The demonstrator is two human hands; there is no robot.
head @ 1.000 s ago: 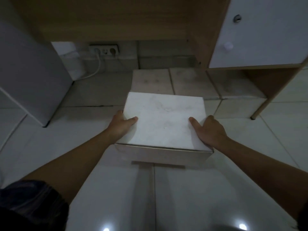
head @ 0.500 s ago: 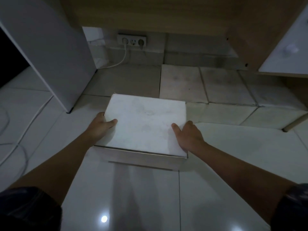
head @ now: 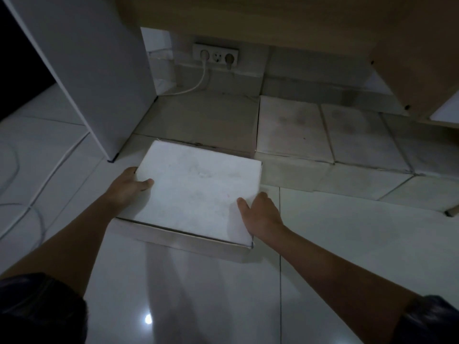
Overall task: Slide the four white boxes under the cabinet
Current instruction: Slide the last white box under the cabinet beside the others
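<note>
A flat white box (head: pixel 198 194) lies on the glossy tiled floor (head: pixel 347 244), turned a little so its far right corner points toward one o'clock. The left hand (head: pixel 128 186) presses against the box's left edge at about nine o'clock, thumb laid over the lid and fingers wrapped down the side, so that grip is closed on the box. The right hand (head: pixel 260 214) takes the right edge at about four o'clock the same way, thumb on top and fingers down the side, also closed on it. Both forearms reach in from the lower corners, each ending in a dark sleeve (head: pixel 37 306).

Past the box, toward twelve and one o'clock, three more white boxes (head: pixel 293 130) sit side by side in a row on the floor, in the shadow beneath the wooden cabinet (head: pixel 273 18). The held box's far edge lies just beside the nearest of them, at the left end of the row; whether they touch is hard to tell in the dim light.

At eleven o'clock stands a tall white panel (head: pixel 87 58). Behind, on the wall at twelve o'clock, a power strip (head: pixel 215 54) has a white cable (head: pixel 196 85) plugged in and trailing down to the left. More cable (head: pixel 29 207) loops on the floor at nine o'clock.
</note>
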